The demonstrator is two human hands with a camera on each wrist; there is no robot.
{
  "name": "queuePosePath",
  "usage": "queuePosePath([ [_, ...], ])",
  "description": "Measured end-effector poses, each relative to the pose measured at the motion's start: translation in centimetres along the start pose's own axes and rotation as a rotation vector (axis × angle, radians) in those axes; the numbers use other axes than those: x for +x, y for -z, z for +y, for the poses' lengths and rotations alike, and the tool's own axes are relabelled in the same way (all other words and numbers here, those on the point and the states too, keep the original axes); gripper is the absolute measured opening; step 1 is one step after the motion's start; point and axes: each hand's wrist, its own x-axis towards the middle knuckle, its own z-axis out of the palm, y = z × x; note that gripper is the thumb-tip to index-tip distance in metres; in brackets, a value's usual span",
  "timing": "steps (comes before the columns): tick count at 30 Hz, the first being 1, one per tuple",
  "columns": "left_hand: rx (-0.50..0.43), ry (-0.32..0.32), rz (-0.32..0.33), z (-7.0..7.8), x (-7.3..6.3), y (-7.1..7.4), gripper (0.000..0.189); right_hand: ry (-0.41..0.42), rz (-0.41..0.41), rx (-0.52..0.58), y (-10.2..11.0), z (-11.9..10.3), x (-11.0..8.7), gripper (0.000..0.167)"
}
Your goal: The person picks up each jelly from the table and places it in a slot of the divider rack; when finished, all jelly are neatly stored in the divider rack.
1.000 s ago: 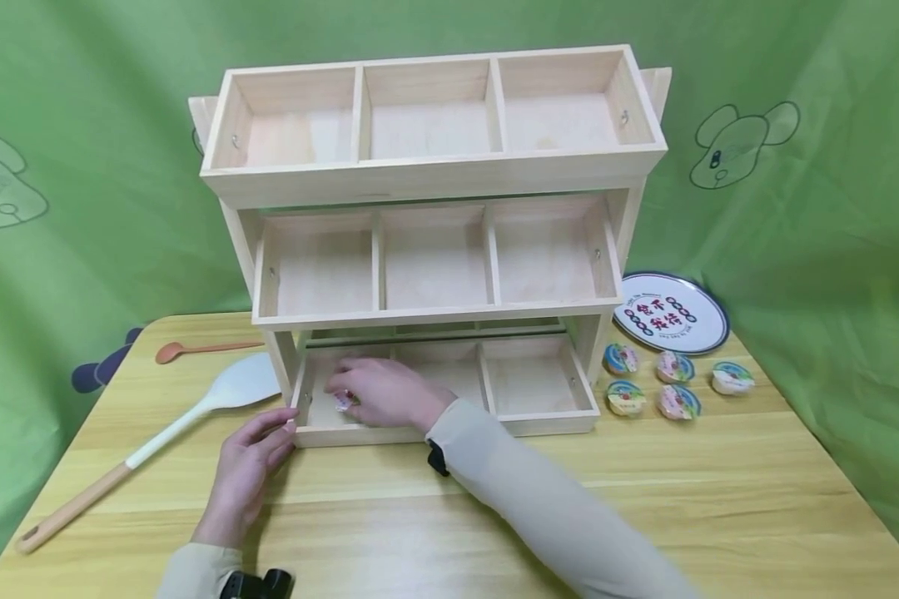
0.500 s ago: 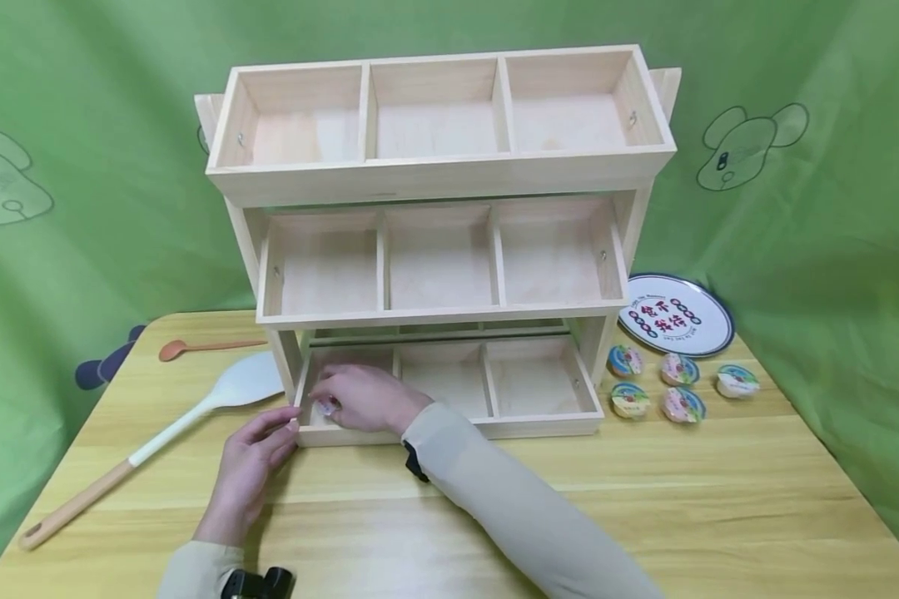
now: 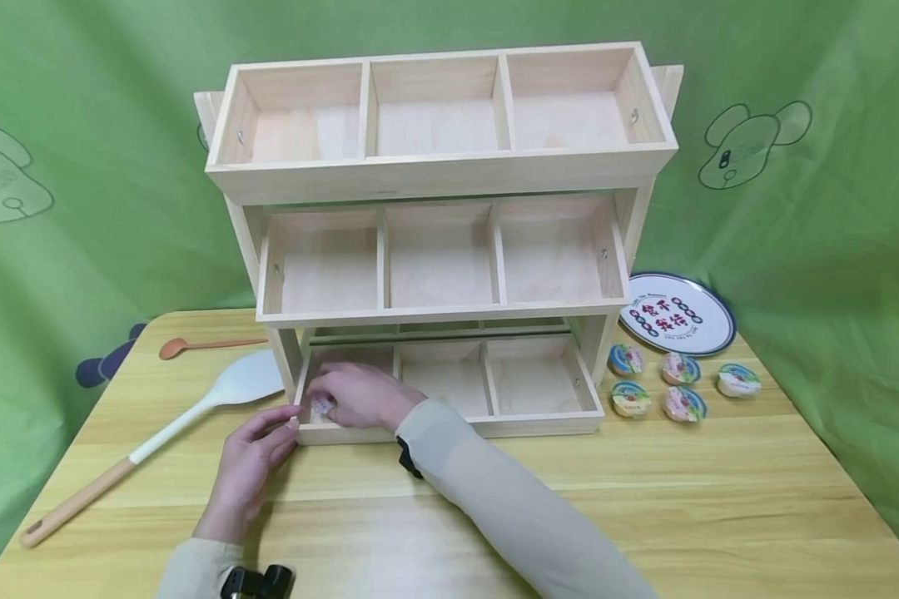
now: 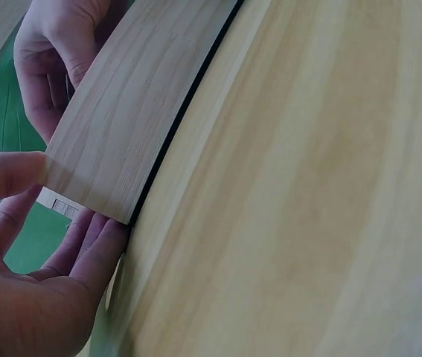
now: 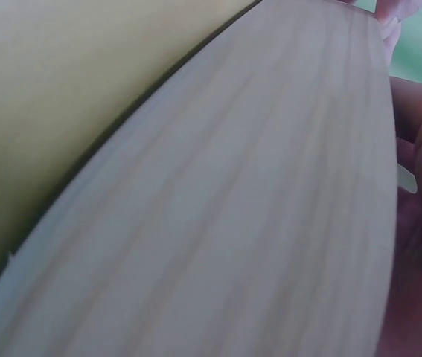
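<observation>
A tiered wooden rack [image 3: 438,179] stands on the table, with three trays of three compartments each. My left hand [image 3: 249,466] grips the front left corner of the bottom tray [image 3: 449,428]; in the left wrist view, thumb and fingers lie on either side of that corner. Inside the tray's left compartment, my right hand [image 3: 361,394] holds a small jelly cup [image 3: 321,405] low down, mostly covered by the fingers. The right wrist view shows chiefly the tray's front board [image 5: 218,193], with part of the right hand behind it.
Several jelly cups [image 3: 632,399] sit right of the rack, in front of an oval plate [image 3: 676,314]. To the left lie a white turner [image 3: 240,378] with a wooden handle and a small orange-brown spoon [image 3: 172,349]. A green curtain [image 3: 831,216] hangs behind.
The right hand has shifted left within the bottom left compartment, carrying the jelly cup toward the side wall. My left hand stays at the tray corner.
</observation>
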Motion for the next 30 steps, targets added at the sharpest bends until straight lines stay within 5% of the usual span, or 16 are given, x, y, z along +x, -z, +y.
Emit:
queuePosePath([
  [11,-0.007,-0.009,0.004,0.0,0.0,-0.1,0.021,-0.063,0.011,0.114,1.3,0.2,-1.2,0.040],
  [30,-0.006,0.012,-0.002,0.0,0.0,-0.1,0.020,-0.016,0.043,0.110,5.1,0.5,-7.5,0.042],
])
